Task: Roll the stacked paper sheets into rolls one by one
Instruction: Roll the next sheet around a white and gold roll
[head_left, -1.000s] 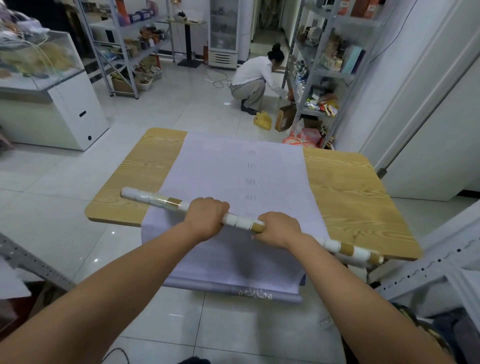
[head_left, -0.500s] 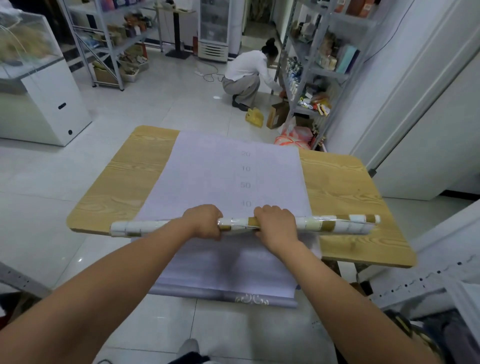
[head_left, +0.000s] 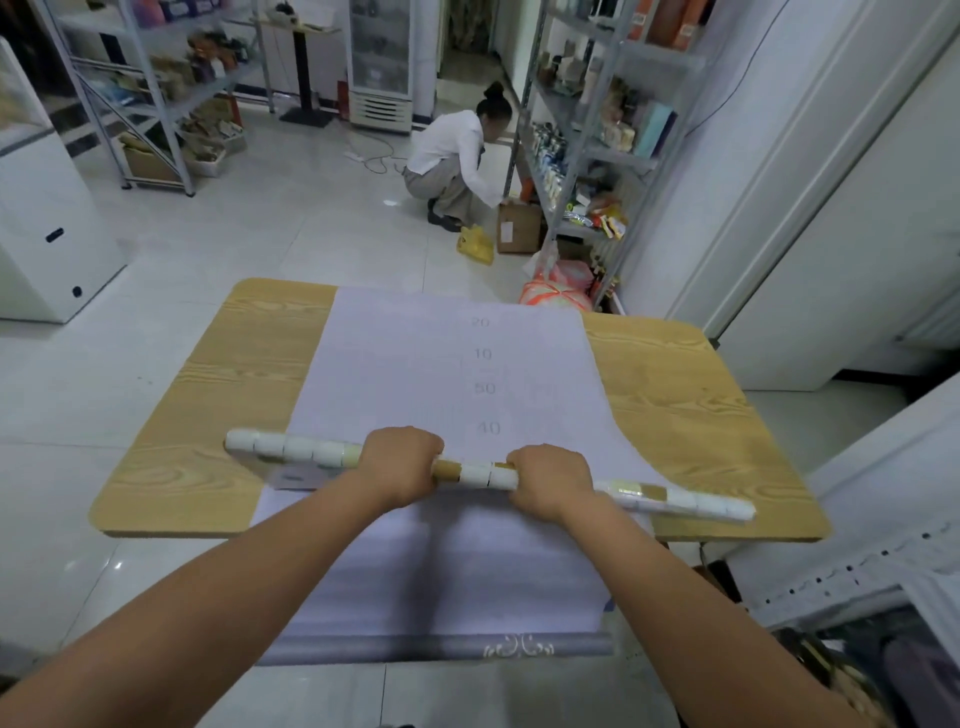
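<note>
- The left hand (head_left: 400, 465) is curled over a tightly wound paper roll (head_left: 475, 474), knuckles up, with the fingers wrapped round its far side.
- The right hand (head_left: 550, 480) grips the same roll just to the right. A short stretch of roll shows between the two hands.
- The roll is long and thin, with a pattern of white tiles and a few gold ones. It lies across the near part of the desk (head_left: 234, 389), above the flat sheets. Its left end is a little farther away than its right end.
- Both ends of the roll reach out past the sheets, over bare wood.
- The stacked paper sheets (head_left: 415, 374) lie pale and flat down the middle of the desk, from its far edge to its near edge. The top one is printed with faint numbers 20, 10, 50 and 40.
- The sheets hang over the near edge of the desk towards the floor. Their bottom end (head_left: 519, 648) is grey, curls slightly and has a small white ornament.
- The desk has a light wood grain and rounded corners, and it stands on a pale tiled floor (head_left: 270, 223).
- Far behind it, a person in a white top (head_left: 452, 156) crouches beside a metal shelving unit (head_left: 597, 104) on the right, reaching towards a cardboard box (head_left: 517, 226).
- A yellow bag (head_left: 475, 244) lies on the floor just left of that box.
- A white cabinet (head_left: 47, 234) stands at the far left.
</note>
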